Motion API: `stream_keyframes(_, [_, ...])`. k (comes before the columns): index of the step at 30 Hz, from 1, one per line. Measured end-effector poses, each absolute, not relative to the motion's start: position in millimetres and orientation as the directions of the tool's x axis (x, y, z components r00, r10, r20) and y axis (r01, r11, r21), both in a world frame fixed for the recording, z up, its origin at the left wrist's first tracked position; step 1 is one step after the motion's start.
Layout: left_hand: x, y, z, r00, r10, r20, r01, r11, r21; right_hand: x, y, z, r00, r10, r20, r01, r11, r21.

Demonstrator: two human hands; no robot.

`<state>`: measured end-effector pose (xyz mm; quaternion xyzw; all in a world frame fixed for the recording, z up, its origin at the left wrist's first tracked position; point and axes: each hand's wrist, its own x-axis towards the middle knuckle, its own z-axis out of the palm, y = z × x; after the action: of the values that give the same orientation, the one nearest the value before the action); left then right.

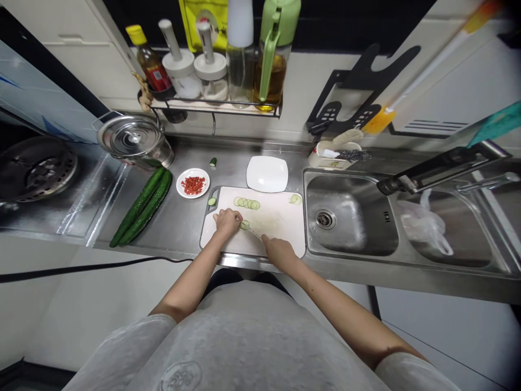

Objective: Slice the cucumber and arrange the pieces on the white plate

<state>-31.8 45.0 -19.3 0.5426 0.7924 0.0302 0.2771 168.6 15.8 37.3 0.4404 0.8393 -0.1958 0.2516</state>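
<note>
My left hand is closed at the left part of the white cutting board, its fingertips pinching the edge of a round cucumber slice. From the right, my right hand grips a slim metal utensil whose tip reaches that slice; its handle is hidden in the fist, so its exact kind is unclear. Above my left hand, several cucumber slices overlap in a row. A few more slices lie at the board's upper right corner, and a cucumber piece sits near its upper left.
Beyond the board stand a white square plate and a small plate of chopped red bits. Two whole cucumbers lie left, near a lidded steel pot. A double sink with a faucet borders the right. A seasoning shelf hangs above.
</note>
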Motion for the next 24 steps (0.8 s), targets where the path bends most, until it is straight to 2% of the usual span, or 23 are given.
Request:
stream_keyframes(9, [-32,45,-20,-0.25,0.875,-0.415,0.847,0.406,0.344,163,20,42,-0.464,0.596,-0.656,0.848,0.513,-0.133])
stream_keyframes(24, [-31,46,-14,-0.256,0.865,-0.432,0.843,0.418,0.339,184,6,31,-0.446,0.614,-0.651,0.863,0.487,-0.133])
